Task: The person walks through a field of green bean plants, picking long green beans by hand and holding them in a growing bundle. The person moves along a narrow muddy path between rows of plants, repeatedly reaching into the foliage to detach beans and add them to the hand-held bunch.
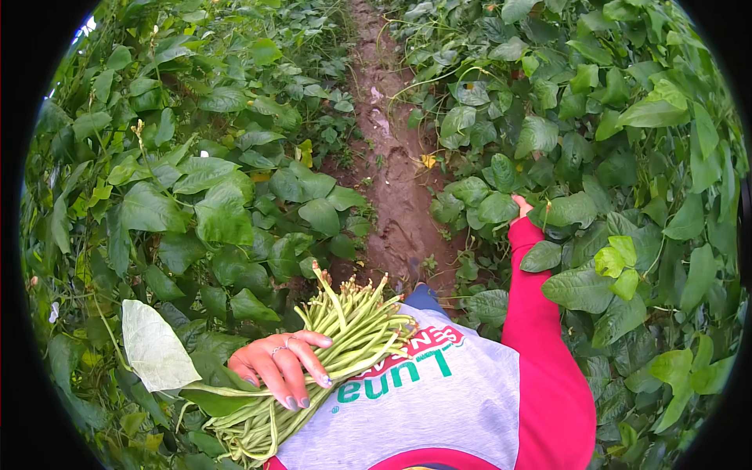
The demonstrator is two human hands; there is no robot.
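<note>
A thick bunch of long green beans (364, 325) lies slantwise across my front, its stem ends pointing up and to the right. My left hand (283, 362), with rings on its fingers, is wrapped over the bunch and presses it against my grey shirt. Some bean tips hang loose below that hand. My right arm, in a red sleeve, reaches forward into the bean plants on the right. Of my right hand (522, 206) only a small part shows beside the leaves (497, 207); its fingers are hidden, and whatever it touches cannot be seen.
Dense leafy bean plants (227, 207) stand on the left, and more plants (580, 294) rise on the right. A narrow, wet muddy path (395, 188) runs ahead between them. One pale leaf (153, 348) sticks out beside my left hand.
</note>
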